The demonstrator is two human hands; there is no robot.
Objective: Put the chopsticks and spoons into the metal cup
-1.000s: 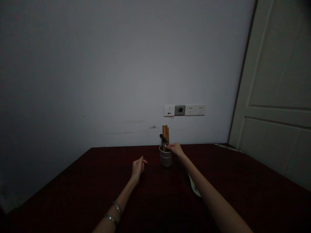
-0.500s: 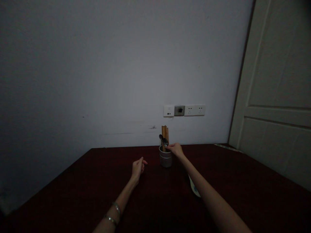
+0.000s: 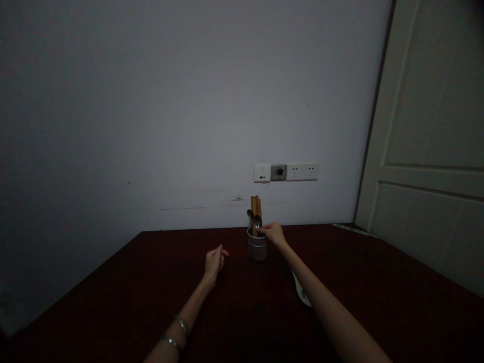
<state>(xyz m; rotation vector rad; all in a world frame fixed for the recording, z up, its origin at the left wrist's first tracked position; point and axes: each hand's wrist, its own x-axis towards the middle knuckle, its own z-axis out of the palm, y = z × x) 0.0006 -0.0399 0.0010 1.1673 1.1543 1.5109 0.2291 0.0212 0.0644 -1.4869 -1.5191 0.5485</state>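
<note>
A grey metal-looking holder (image 3: 257, 248) stands upright on the dark red table (image 3: 242, 312). Several wooden chopsticks (image 3: 256, 205) rise out of it. Two spoons lean in front of them, bowls up: one spoon (image 3: 250, 214) on the left, another spoon (image 3: 257, 221) on the right. My right hand (image 3: 274, 233) reaches to the holder's right rim, thumb and finger pinched on the right spoon just below its bowl. Left of the holder and apart from it, my left hand (image 3: 215, 261) rests on the table, fingers curled, with nothing visible in it.
A pale rounded object with a blue mark (image 3: 301, 292) lies on the table, partly hidden by my right forearm. Behind the table is a wall with a row of sockets (image 3: 301, 172) and a switch (image 3: 278, 172). A panelled door (image 3: 434, 151) stands at the right.
The right spoon has turned in my right hand, so its bowl now faces me more and sits a little apart from the left spoon. My left hand has stayed in place.
</note>
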